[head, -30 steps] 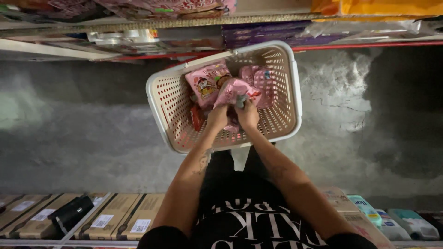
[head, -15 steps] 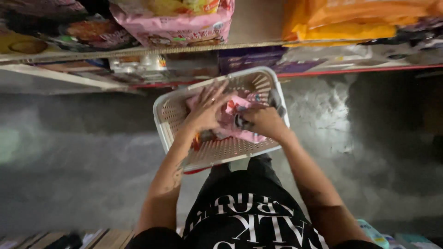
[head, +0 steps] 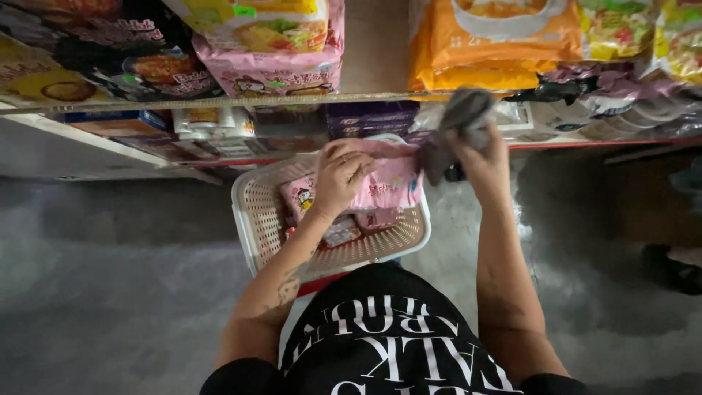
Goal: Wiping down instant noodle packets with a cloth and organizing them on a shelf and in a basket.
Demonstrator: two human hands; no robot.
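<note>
A cream perforated basket point(head: 254, 212) stands on the floor before me with several pink snack packs point(head: 300, 197) inside. Above the basket my left hand point(head: 340, 179) grips one pink pack point(head: 391, 183) by its left part and holds it flat. My right hand point(head: 482, 157) is raised just right of that pack and is closed on a crumpled grey cloth point(head: 457, 121). A hanging fold of the cloth touches the pack's right end. My black printed shirt point(head: 387, 344) fills the lower middle of the view.
A shelf edge point(head: 219, 101) runs across the top, stocked with pink packs point(head: 270, 69), orange packs point(head: 490, 36) and dark packs point(head: 88, 58). A lower shelf holds small boxes point(head: 212, 128). Grey concrete floor point(head: 110, 278) lies on both sides. A dark shoe point(head: 673, 267) is at the right.
Both hands have risen out of the basket. The left now holds a pink pack above it and the right has lifted the grey cloth higher. The view has moved closer to the shelves.
</note>
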